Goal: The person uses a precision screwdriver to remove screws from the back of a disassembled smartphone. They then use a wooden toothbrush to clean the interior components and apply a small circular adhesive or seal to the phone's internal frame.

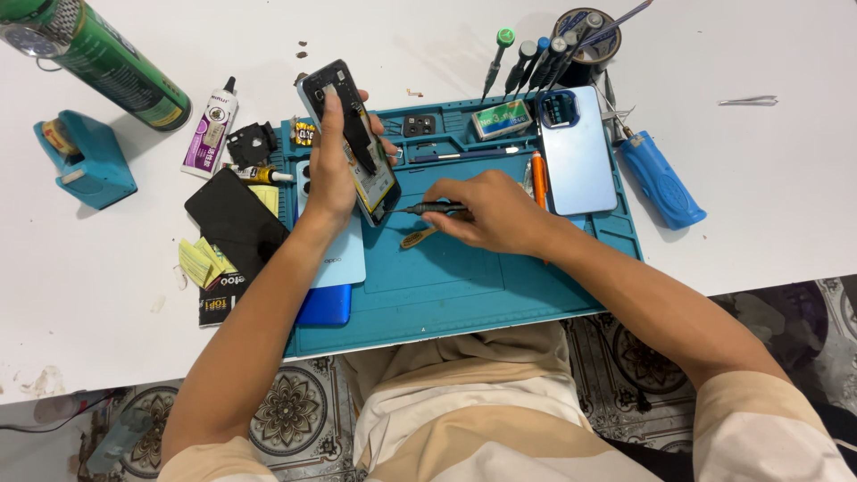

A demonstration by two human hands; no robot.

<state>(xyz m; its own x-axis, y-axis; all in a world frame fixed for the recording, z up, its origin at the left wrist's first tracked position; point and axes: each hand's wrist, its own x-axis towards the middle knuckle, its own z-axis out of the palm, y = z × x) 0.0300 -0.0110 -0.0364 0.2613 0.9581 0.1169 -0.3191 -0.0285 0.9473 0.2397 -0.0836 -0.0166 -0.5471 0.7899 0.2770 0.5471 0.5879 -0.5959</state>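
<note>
A: Where is the opened phone (350,143) sitting right now?

B: It is being held up off the teal work mat (464,286), at about ten o'clock from the mat's middle. The left hand (332,170) is wrapping its fingers (363,96) closed around the phone's edges, tilting the open back toward the right hand.

A: And the right hand (495,214)?

B: Its fingers are pinching shut on a thin dark screwdriver (430,209), the tip pointing toward nine o'clock at the phone's lower corner.

A: How should this be handled?

B: I'm thinking the left hand should be keeping the phone steady while the tip is seating squarely before turning. A slip could scratch the board. The pale blue back cover (578,152) is lying at two o'clock.
</note>
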